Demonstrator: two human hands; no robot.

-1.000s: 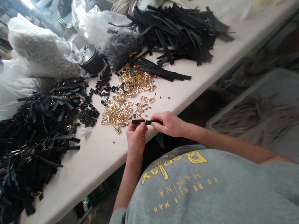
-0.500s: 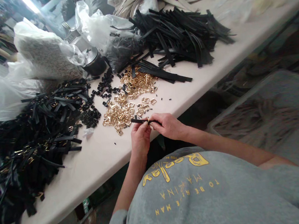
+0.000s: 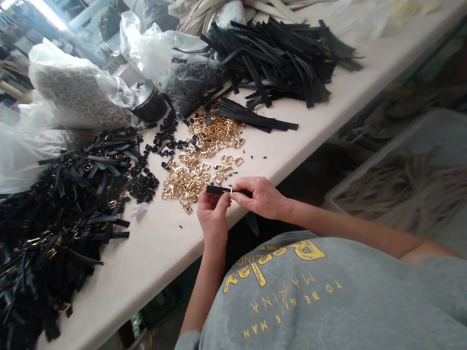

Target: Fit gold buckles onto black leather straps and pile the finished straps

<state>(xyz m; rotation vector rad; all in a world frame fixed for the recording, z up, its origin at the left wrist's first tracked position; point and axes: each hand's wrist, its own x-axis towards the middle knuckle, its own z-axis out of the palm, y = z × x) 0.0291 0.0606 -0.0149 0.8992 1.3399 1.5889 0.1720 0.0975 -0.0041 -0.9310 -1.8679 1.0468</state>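
Both my hands hold one short black strap (image 3: 217, 189) over the table's front edge. The fingers of my left hand (image 3: 213, 211) pinch it near its left end. My right hand (image 3: 261, 196) is closed on the other part, by a small gold buckle (image 3: 231, 190) on the strap; how the buckle is fixed there is too small to tell. Just beyond my hands lies a heap of loose gold buckles (image 3: 185, 181). Small black loops (image 3: 143, 186) are piled to the left of them.
Black straps with buckles (image 3: 53, 231) cover the table's left side. Plain black straps (image 3: 279, 58) lie in a stack at the back right. Behind stand plastic bags (image 3: 73, 87) and a dark metal pot (image 3: 148, 103). A clear bin (image 3: 454, 210) of beige strips sits at lower right.
My hands moved together around the buckle, then my left hand shifted back left along the strap. The right hand's fingers now sit at the buckle. The view has tilted slightly.
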